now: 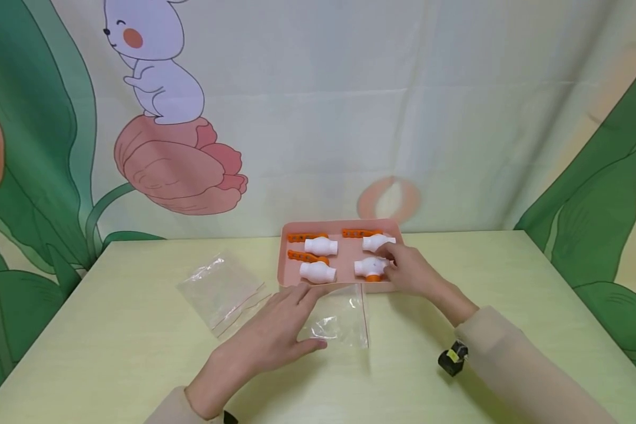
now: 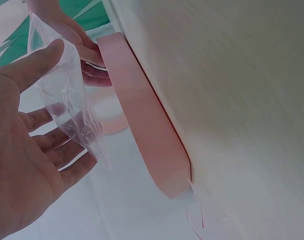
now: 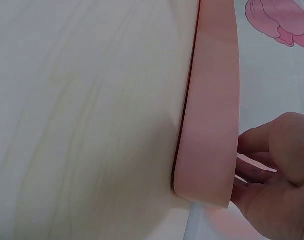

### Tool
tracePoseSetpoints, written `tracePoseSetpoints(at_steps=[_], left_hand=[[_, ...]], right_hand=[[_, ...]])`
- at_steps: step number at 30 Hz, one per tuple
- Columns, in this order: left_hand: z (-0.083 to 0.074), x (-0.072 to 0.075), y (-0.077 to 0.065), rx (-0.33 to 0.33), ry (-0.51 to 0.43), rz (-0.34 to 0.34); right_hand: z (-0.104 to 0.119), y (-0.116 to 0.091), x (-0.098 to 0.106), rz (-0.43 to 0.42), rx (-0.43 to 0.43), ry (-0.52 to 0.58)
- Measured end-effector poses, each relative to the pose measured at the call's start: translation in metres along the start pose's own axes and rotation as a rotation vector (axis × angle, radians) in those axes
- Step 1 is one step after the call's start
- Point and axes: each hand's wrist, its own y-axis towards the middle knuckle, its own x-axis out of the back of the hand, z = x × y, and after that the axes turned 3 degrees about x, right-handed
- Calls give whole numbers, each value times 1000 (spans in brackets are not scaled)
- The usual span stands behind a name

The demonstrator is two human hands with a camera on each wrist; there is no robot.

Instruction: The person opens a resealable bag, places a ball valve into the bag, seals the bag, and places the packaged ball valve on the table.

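Note:
A pink tray (image 1: 340,224) bears several white plastic ball valves (image 1: 320,246) with orange handles (image 1: 361,233). My right hand (image 1: 410,272) reaches over its right front corner, fingers bent, and grips the right end of the front right ball valve (image 1: 368,267). In the right wrist view the tray's wall hides those fingertips. My left hand (image 1: 267,330) is before the tray, palm down, fingers extended and thumb apart. A clear zip bag (image 1: 341,321) hangs at its fingers; in the left wrist view the bag (image 2: 66,85) stands between thumb and fingers, its film over the fingertips.
Another clear zip bag (image 1: 219,291) lies on the pale wooden table (image 1: 509,277), left of the tray. A printed curtain (image 1: 307,118) hangs behind the table's back edge. A small black device (image 1: 452,359) is at the right sleeve (image 1: 514,347).

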Motion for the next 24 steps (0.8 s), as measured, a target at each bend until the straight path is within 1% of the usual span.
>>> tracePoseSetpoints(at_steps=[6,11,17,24], left_hand=[[0,0,0,4,-7,10],[1,-1,-1,11,-14,19],[1,-2,-2,16,-4,24],[3,-1,-2,19,9,15]], right_hand=[[-4,2,2,35,1,-25],[-9,5,-1,62,-48,-17],[-13,6,-3,69,-95,17],[-10,7,1,46,-93,92]])
